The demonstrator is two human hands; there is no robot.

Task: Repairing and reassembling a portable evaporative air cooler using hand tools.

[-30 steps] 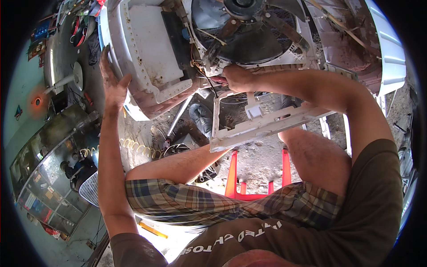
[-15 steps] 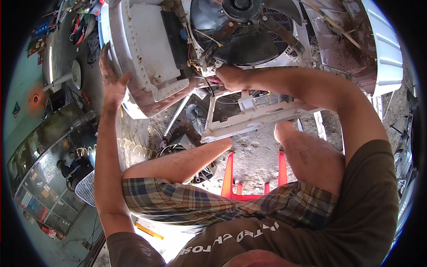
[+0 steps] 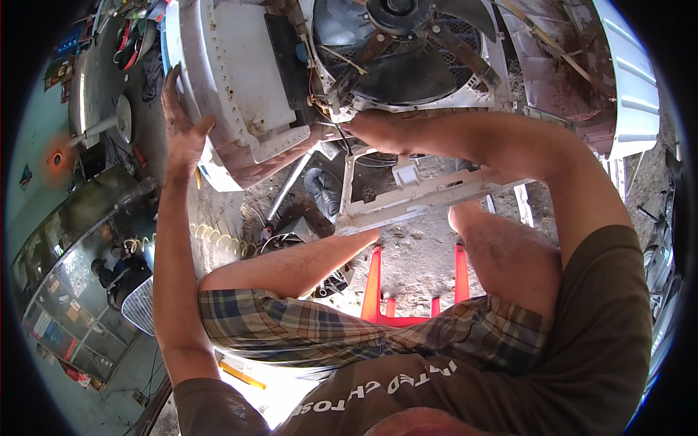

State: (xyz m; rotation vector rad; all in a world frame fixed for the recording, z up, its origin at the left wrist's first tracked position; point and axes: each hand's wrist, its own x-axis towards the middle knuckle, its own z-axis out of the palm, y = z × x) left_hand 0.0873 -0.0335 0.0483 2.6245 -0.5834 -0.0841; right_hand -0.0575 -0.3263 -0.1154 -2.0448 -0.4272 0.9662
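My left hand (image 3: 183, 138) rests against the outer side of a white curved appliance panel (image 3: 251, 69). Its fingers are stretched out and the thumb stands apart. My right hand (image 3: 374, 131) is closed at the lower edge of a white housing, just below a black fan (image 3: 407, 73). A bit of a red-handled tool shows at its fingers, which are mostly hidden from above. Thin wires (image 3: 317, 102) run beside the hand. Below my right forearm a pale plastic frame (image 3: 414, 203) stands tilted, with a small square bracket (image 3: 406, 173) on it.
Between my knees is a red plastic stool (image 3: 372, 283). A metal tube (image 3: 291, 185) and a dark shoe (image 3: 322, 190) lie beyond my left knee. A coiled yellowish hose (image 3: 218, 240) trails at the left, near a glass cabinet (image 3: 80, 291). A white ribbed panel (image 3: 636, 80) stands far right.
My right hand has turned and shifted slightly left, hiding more of the red handle. The pale frame has moved a little to the right. My left hand stays at the panel.
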